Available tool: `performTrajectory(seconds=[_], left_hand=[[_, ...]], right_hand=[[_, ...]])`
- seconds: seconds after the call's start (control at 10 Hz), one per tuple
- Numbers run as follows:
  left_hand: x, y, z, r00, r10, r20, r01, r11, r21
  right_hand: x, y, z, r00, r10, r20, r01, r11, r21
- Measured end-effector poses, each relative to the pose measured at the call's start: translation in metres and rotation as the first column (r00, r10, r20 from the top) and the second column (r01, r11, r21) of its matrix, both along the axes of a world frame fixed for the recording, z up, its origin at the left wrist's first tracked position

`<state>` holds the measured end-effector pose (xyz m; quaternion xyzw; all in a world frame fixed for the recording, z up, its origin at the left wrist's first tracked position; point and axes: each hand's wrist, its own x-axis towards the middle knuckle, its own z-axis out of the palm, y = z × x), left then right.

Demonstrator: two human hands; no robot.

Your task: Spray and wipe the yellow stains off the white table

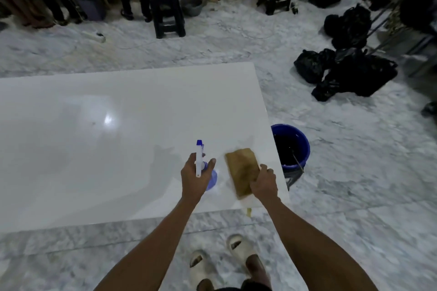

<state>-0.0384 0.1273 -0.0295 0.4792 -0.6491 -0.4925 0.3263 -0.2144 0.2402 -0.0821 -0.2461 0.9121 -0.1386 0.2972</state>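
Slippers [227, 257] on marble floor, just off worktop's near edge | left hand [192, 178] wrapped round blue-and-white spray bottle [201, 163], held over white worktop [94, 149] | right hand [263, 183] gripping tan cloth [241, 170], flat on worktop's right near corner | yellow drip [248, 211] at near edge under cloth | blue bucket [292, 146] on floor beside that corner

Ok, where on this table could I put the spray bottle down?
The white table is bare left of and beyond the left hand holding the spray bottle. Crowded: the right corner, where the right hand presses the brown cloth, near the blue bucket.
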Motion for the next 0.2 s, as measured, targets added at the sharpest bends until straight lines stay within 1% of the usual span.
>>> performTrajectory(seconds=[0.1, 0.2], left_hand=[[0.017, -0.001, -0.011, 0.995, -0.034, 0.091, 0.027, 0.997, 0.076], [0.052, 0.016, -0.040, 0.971, 0.005, 0.238, -0.029, 0.995, 0.100]], right_hand=[[0.017, 0.014, 0.007, 0.999, -0.046, -0.024, 0.046, 0.999, -0.020], [0.042, 0.043, -0.014, 0.992, -0.118, -0.043, 0.114, 0.988, -0.100]])
